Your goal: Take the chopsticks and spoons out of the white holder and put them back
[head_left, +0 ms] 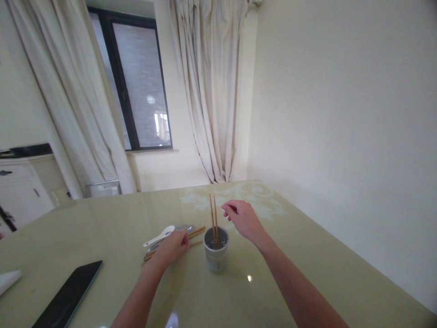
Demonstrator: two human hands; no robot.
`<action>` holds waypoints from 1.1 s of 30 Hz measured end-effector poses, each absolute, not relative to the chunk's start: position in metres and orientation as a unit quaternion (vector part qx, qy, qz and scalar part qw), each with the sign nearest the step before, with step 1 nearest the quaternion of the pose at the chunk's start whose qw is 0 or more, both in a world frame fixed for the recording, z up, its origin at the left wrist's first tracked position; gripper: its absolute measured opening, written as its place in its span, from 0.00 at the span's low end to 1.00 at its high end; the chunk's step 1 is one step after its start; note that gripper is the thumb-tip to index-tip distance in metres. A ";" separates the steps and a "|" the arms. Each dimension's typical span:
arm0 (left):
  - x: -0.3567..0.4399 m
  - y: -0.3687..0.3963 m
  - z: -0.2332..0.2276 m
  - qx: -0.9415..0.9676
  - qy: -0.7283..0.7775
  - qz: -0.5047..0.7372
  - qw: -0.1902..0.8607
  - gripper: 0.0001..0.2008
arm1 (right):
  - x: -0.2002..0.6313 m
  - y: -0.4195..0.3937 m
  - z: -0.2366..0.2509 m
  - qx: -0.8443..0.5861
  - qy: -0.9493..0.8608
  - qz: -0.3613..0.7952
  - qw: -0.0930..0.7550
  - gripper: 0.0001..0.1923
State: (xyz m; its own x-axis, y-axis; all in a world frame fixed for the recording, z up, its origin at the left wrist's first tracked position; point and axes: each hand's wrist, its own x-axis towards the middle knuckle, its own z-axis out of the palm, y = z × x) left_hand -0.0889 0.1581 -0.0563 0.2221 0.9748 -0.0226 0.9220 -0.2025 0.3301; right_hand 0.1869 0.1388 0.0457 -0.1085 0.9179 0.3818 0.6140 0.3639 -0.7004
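A light-coloured cup [216, 262] with small holes in its side stands on the table. Two wooden chopsticks [214, 218] rise from it, leaning slightly left. Just right of their upper ends is my right hand [241, 216], fingers curled and nothing visible in them. Left of the cup, my left hand [175, 246] is closed over a pile of utensils, with a single chopstick [195, 243] sticking out at its fingertips. More chopsticks [197, 232] pass behind that hand. A white spoon [160, 236] and a metal spoon [184, 227] lie beside them, partly hidden.
A dark flat tablet-like object [70, 294] rests on the glossy table [136, 291] at the near left. The edge of a white object [8, 280] shows farther left. A wall [341, 136] runs along the table's right side; a curtain [215, 91] hangs behind.
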 end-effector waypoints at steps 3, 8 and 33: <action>-0.089 0.158 -0.046 0.771 0.611 0.114 0.139 0.06 | 0.186 0.136 0.049 -0.528 -0.714 0.182 0.424 0.14; -0.083 0.144 0.009 0.743 0.556 0.313 0.201 0.13 | 0.175 0.125 0.054 -0.448 -0.719 0.244 0.472 0.13; -0.087 0.158 -0.054 0.760 0.636 0.098 0.089 0.08 | 0.192 0.141 0.051 -0.464 -0.708 0.232 0.479 0.16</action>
